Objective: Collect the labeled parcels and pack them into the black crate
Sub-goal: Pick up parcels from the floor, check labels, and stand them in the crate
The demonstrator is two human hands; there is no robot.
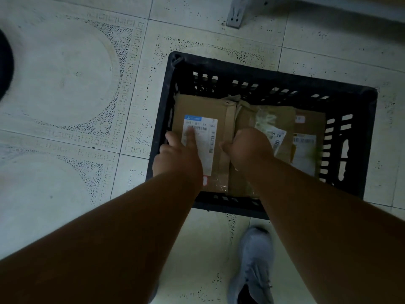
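The black crate point(258, 81) stands on the tiled floor, with several cardboard parcels lying flat inside. At its left side lies a brown parcel point(206, 108) with a white barcode label. My left hand point(179, 153) rests on this parcel's label with fingers stretched out. My right hand point(249, 145) reaches down at the parcel's right edge, fingers curled into the gap beside a second parcel point(276, 119); the fingertips are hidden. A third labeled parcel point(306, 139) lies at the crate's right side.
My grey shoe point(254, 264) stands on the floor just in front of the crate. A grey metal shelf foot point(235, 12) sits at the top of view. A dark rounded object point(5, 64) shows at the left edge. Tiled floor surrounds the crate.
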